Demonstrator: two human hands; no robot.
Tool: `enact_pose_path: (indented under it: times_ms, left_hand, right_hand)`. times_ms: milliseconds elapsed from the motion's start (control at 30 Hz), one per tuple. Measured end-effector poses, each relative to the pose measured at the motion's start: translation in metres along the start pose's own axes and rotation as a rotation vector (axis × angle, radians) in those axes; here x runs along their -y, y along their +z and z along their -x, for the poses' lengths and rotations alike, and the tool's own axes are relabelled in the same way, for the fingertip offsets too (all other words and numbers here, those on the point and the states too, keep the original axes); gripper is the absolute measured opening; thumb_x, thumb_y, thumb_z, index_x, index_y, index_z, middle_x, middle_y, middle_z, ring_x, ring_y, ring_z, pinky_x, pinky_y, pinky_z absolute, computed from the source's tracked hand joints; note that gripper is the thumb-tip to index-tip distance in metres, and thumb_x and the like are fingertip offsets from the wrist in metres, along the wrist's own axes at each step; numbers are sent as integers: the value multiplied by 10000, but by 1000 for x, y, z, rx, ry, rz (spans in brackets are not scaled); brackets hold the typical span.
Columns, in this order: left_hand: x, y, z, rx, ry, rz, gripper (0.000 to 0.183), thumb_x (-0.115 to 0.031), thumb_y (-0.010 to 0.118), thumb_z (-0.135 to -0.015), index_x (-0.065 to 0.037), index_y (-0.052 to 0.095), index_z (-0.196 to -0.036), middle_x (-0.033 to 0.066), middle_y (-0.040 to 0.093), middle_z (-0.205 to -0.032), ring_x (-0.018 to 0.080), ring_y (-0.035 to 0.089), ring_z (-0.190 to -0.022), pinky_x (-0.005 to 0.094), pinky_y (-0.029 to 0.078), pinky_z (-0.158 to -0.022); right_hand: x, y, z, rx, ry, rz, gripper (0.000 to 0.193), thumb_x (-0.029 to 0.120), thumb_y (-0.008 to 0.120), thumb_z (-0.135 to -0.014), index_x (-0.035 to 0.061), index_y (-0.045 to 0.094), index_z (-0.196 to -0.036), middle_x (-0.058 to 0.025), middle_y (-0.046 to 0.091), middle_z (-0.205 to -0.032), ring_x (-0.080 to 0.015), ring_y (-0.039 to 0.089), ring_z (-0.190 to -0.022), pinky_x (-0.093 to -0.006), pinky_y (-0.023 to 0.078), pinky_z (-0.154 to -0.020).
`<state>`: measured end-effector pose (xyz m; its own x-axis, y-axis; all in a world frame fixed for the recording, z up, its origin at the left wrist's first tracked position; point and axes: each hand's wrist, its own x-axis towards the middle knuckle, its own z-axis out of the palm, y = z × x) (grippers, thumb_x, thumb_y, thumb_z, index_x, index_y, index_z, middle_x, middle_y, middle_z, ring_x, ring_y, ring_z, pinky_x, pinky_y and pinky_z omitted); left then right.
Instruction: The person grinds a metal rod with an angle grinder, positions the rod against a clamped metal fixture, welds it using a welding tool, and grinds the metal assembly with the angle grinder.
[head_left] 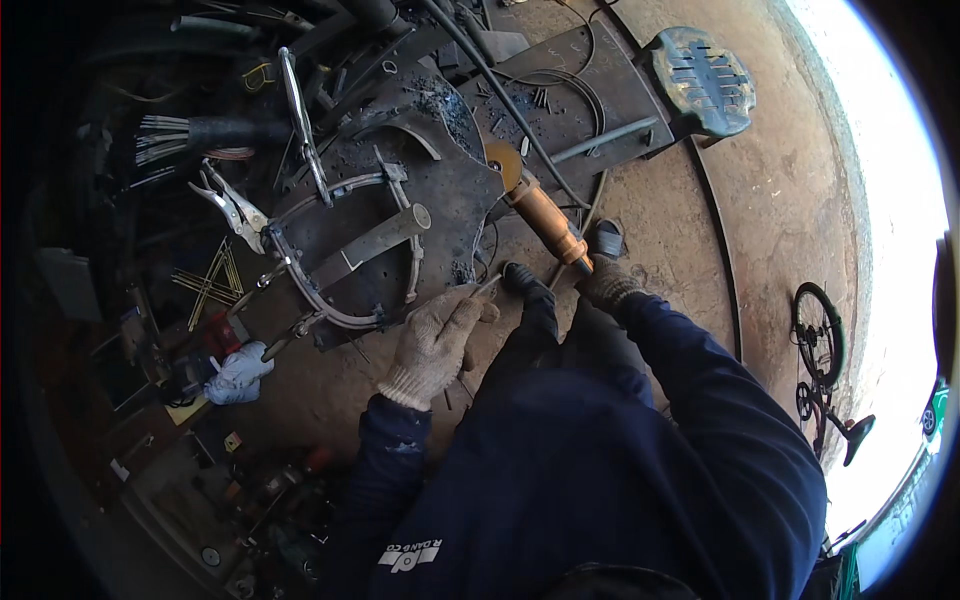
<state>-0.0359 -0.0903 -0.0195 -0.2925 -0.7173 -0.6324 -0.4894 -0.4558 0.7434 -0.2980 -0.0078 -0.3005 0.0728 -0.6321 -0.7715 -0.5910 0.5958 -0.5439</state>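
Note:
My right hand, in a knitted work glove, is wrapped round the rear end of an orange-brown angle grinder. The grinder's tan disc points away from me, at the ragged right edge of a dark steel table. My left hand, gloved alike, is closed by the table's near edge. A thin pale stick pokes out of its fingers; its exact kind is unclear. Left of that hand, a curved steel frame lies on the table with a flat bar across it. Locking pliers grip the frame.
A second clamp stands at the frame's far side. Welding rods lie at the left. Metal scraps and a loose cable cover the far table. A stool seat stands far right, and a bicycle at the right.

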Motion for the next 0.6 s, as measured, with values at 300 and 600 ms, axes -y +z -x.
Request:
enact_pose_path:
  times_ms: [300,600]
  left_hand:
    - [-19,20,-9,179,77,-149,293,-227,543,-1058,-45,672,-1250,24,728,-975,88,644,-786,265,537,-736]
    - [-75,109,-71,87,724,-122,732,-552,709,-865,-14,563,-1338,126,705,-1089,285,683,-1022,394,528,-918]
  right_hand:
    - [-8,-24,187,-292,188,-254,498,246,739,-840,19,602,-1261,-230,695,-1114,-377,679,-1075,-443,533,-906]
    - [105,-98,213,-789,-219,-362,452,194,740,-854,43,603,-1257,-221,705,-1044,-396,699,-988,-460,545,-836]
